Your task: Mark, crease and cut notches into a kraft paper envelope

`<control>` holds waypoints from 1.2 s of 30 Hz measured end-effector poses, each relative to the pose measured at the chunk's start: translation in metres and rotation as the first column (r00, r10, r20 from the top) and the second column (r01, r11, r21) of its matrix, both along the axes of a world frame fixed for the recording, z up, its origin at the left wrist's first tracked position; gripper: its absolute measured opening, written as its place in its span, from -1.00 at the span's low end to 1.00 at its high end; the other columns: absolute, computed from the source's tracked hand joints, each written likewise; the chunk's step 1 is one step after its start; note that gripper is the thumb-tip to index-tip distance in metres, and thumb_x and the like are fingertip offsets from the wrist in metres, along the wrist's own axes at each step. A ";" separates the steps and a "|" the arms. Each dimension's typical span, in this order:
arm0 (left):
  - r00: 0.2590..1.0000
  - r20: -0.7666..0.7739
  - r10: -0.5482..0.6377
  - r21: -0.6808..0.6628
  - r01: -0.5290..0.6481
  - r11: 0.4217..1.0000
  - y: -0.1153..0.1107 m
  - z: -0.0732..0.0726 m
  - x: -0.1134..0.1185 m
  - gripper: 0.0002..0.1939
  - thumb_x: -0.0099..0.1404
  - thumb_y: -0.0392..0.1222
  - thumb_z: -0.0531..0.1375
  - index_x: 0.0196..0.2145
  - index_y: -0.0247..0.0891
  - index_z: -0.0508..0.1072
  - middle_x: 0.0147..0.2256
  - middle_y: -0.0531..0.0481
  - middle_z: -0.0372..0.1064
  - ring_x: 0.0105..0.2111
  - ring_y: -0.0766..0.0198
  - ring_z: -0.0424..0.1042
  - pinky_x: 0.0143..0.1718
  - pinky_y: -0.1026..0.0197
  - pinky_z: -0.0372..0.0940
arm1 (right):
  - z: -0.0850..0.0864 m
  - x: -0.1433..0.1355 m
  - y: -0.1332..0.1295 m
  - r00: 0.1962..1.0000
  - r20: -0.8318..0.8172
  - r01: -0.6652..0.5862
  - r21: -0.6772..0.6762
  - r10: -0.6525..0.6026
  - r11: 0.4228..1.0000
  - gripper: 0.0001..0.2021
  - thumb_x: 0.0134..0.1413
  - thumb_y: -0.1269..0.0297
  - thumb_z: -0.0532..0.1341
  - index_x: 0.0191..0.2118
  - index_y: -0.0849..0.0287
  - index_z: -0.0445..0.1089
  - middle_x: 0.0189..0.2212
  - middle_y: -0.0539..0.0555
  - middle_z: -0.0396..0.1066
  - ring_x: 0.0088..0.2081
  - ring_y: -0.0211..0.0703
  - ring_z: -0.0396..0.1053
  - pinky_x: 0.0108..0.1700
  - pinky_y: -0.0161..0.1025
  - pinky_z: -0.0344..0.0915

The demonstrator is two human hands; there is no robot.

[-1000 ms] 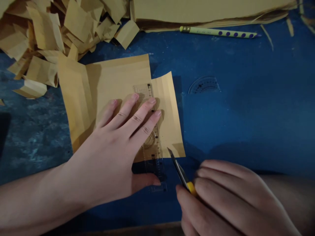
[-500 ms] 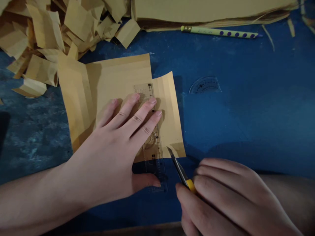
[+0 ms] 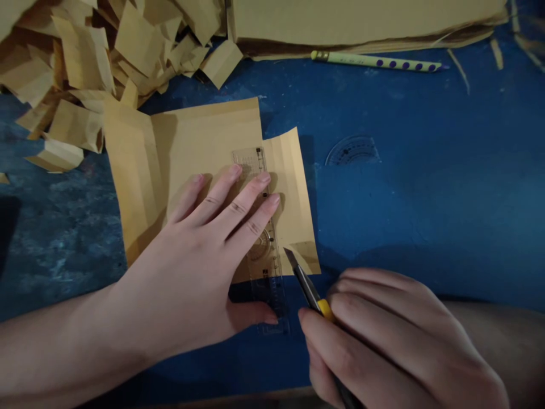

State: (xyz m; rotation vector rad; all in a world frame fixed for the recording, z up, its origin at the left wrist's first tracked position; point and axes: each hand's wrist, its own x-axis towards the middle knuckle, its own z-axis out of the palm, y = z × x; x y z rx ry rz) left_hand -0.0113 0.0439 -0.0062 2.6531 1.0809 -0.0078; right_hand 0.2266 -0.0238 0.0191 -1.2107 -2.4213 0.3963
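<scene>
My left hand [image 3: 193, 261] lies flat with fingers spread, pressing a clear plastic ruler [image 3: 267, 284] onto a creased sheet of brown paper [image 3: 204, 130]. The ruler runs roughly up and down near the sheet's right side, its lower end past the paper's bottom edge. In my right hand [image 3: 395, 335] is a utility knife [image 3: 309, 289] with a black and yellow body. Its blade tip is over the paper's lower right part, just right of the ruler's edge. Whether the tip touches the paper I cannot tell.
Cut brown paper pieces [image 3: 140, 42] are heaped at the upper left. A stack of brown paper [image 3: 361, 23] lies at the back, with a purple-dotted pencil [image 3: 378, 61] in front. A clear protractor [image 3: 353, 151] rests on the blue table [image 3: 447, 187] to the right.
My right hand has brought the knife slightly left and up, so its tip is closer to the ruler. My left hand and the ruler hold their place.
</scene>
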 end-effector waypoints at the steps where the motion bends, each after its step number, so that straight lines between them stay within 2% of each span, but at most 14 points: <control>1: 1.000 -0.004 -0.003 0.007 0.003 1.000 0.000 0.000 0.000 0.11 0.30 0.49 0.19 0.51 -0.34 0.09 0.54 -0.27 -0.03 0.54 -0.38 -0.08 0.51 -0.41 -0.10 | -0.001 0.000 0.000 1.000 -0.007 0.000 0.004 0.000 1.000 -0.81 0.36 0.49 0.24 -0.25 0.18 0.59 -0.49 -0.02 0.48 -0.36 -0.14 0.51 -0.09 0.00 0.55; 7: 1.000 -0.002 0.014 0.023 -0.014 1.000 -0.002 -0.001 -0.001 0.19 0.21 0.61 0.18 0.50 -0.28 0.12 0.55 -0.20 -0.02 0.54 -0.32 -0.07 0.53 -0.36 -0.11 | -0.009 0.000 -0.004 0.999 -0.041 0.021 0.071 -0.018 0.997 -0.86 0.34 0.47 0.23 -0.20 0.18 0.55 -0.44 0.01 0.52 -0.32 -0.09 0.53 -0.06 0.02 0.55; 10: 1.000 -0.007 0.012 0.024 -0.012 1.000 -0.002 -0.001 -0.001 0.19 0.22 0.61 0.19 0.51 -0.29 0.11 0.55 -0.19 -0.03 0.54 -0.31 -0.08 0.52 -0.37 -0.10 | -0.012 -0.001 -0.006 0.999 -0.050 0.024 0.072 -0.020 0.997 -0.87 0.31 0.49 0.23 -0.19 0.18 0.54 -0.43 0.01 0.52 -0.31 -0.10 0.53 -0.06 0.01 0.55; 15: 1.000 -0.009 0.009 0.017 -0.009 1.000 -0.001 -0.001 0.000 0.19 0.22 0.60 0.20 0.51 -0.31 0.10 0.54 -0.22 -0.02 0.55 -0.32 -0.09 0.52 -0.38 -0.10 | -0.013 -0.005 -0.007 0.993 -0.074 0.101 0.114 -0.093 0.988 -0.86 0.21 0.54 0.27 -0.21 0.17 0.52 -0.42 0.00 0.52 -0.29 -0.09 0.53 -0.05 0.01 0.54; 24: 1.000 0.008 0.016 -0.013 -0.016 1.000 0.000 0.002 0.002 0.19 0.21 0.56 0.25 0.51 -0.31 0.12 0.54 -0.22 -0.02 0.54 -0.35 -0.06 0.50 -0.43 -0.06 | -0.014 -0.002 0.003 0.999 -0.030 0.034 0.157 -0.030 0.987 -0.90 0.32 0.44 0.22 -0.12 0.17 0.47 -0.43 -0.03 0.47 -0.30 -0.09 0.51 -0.19 -0.04 0.54; 31: 1.000 -0.003 0.001 -0.011 -0.001 1.000 -0.001 0.003 0.001 0.06 0.31 0.39 0.25 0.51 -0.34 0.11 0.54 -0.27 -0.04 0.54 -0.37 -0.08 0.49 -0.45 -0.06 | -0.015 -0.006 0.002 0.997 -0.070 0.033 0.173 -0.021 0.984 -0.88 0.28 0.47 0.21 -0.15 0.19 0.48 -0.45 -0.02 0.47 -0.33 -0.11 0.51 -0.24 -0.06 0.57; 36: 1.000 0.005 0.007 -0.010 -0.007 1.000 -0.001 0.003 0.001 0.06 0.31 0.36 0.26 0.50 -0.37 0.11 0.54 -0.28 -0.03 0.54 -0.39 -0.08 0.50 -0.48 -0.06 | -0.017 -0.006 0.004 0.998 -0.064 0.022 0.162 -0.012 0.987 -0.87 0.31 0.46 0.20 -0.13 0.18 0.48 -0.44 -0.02 0.46 -0.33 -0.11 0.51 -0.23 -0.07 0.55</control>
